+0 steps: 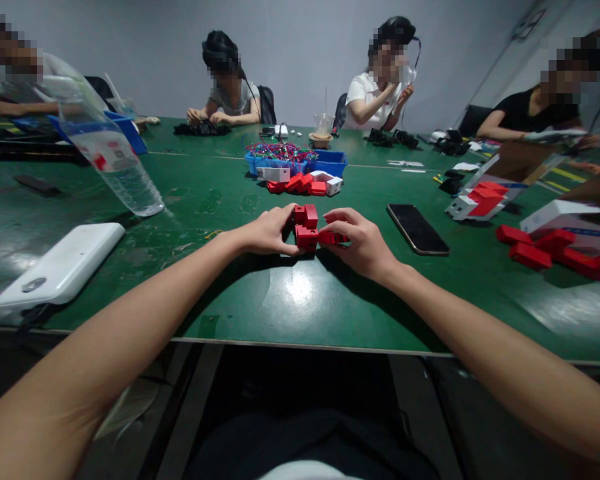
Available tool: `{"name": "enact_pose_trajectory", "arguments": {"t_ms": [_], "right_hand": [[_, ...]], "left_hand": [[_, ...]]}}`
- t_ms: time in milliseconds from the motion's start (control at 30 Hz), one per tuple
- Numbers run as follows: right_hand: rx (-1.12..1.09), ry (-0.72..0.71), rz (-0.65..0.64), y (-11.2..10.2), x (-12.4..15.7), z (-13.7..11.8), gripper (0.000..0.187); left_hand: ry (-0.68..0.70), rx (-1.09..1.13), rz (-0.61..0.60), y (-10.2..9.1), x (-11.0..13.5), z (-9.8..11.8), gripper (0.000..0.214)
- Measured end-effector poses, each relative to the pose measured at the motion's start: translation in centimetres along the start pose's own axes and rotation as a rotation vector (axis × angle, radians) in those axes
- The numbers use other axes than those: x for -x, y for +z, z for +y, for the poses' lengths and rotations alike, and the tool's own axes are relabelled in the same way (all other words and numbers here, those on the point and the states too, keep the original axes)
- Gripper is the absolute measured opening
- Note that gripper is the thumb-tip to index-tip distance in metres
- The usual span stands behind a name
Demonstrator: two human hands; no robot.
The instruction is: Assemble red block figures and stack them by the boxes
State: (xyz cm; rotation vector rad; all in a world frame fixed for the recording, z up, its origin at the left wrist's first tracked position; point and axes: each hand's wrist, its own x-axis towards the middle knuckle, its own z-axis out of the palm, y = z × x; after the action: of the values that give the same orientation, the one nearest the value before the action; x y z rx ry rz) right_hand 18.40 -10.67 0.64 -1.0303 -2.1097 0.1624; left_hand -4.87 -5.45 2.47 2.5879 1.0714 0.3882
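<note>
Small red block-shaped parts [307, 237], two or so close together, sit low over the green table [230, 293] in front of me. Thumb and forefinger of my left hand [267, 230] close on them from the left. Between the fingers of my right hand [357, 243] is another red piece [333, 237], its end touching or almost touching the left-hand parts. My fingers cover some of each piece, so how they join cannot be made out. Just beyond lies a row of red and white blocks [300, 182].
Blue bins [330, 163], one heaped with coloured wires [283, 153], stand beyond. A phone [417, 229] and red parts [540, 247] by boxes lie right. A clear bottle [125, 177] and white power bank [63, 263] are left. Several people sit across the table.
</note>
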Motion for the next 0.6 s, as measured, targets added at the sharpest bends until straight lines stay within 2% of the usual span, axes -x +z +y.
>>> {"name": "enact_pose_trajectory", "arguments": {"t_ms": [200, 467, 600], "right_hand": [[-0.009, 0.035, 0.029, -0.29, -0.17, 0.21, 0.015], [-0.152, 0.123, 0.054, -0.67, -0.35, -0.52, 0.013], [-0.101, 0.079, 0.067, -0.60, -0.36, -0.29, 0.013]], "left_hand": [[-0.006, 0.025, 0.004, -0.16, 0.09, 0.20, 0.072], [-0.035, -0.010, -0.012, -0.25, 0.12, 0.34, 0.074], [-0.025, -0.001, -0.009, -0.20, 0.08, 0.26, 0.075]]}}
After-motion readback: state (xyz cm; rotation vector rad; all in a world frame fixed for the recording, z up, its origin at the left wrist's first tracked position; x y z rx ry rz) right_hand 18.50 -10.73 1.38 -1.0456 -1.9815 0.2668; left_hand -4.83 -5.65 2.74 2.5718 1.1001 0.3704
